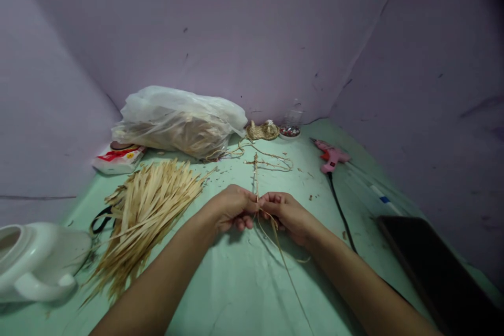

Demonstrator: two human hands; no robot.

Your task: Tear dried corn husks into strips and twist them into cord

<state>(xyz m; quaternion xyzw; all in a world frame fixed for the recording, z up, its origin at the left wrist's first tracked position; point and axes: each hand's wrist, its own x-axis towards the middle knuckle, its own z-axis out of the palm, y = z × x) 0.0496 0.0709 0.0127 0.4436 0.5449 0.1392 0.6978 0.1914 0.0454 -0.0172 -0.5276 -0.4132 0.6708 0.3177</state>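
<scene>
A thin braided cord (255, 173) of straw-coloured fibre runs up the middle of the table, its far part bent off to the right in a loose loop. My left hand (235, 207) pinches the near end of the braid from the left. Meeting it there, my right hand (284, 214) is closed on the same spot with thumb and fingertips. Loose fibre strands (280, 249) trail from between the hands toward me, one reaching the bottom of the view. The exact crossing of strands under the fingertips is hidden.
Left lie a bundle of dried strips (157, 205), a white ceramic jug (47, 262) on its side and a red-white packet (120, 160). Behind are a plastic bag (177, 121), a woven piece (263, 130) and a small clear container (291, 125). Right: a pink glue gun (333, 156) with cable, a dark phone-like slab (429, 273).
</scene>
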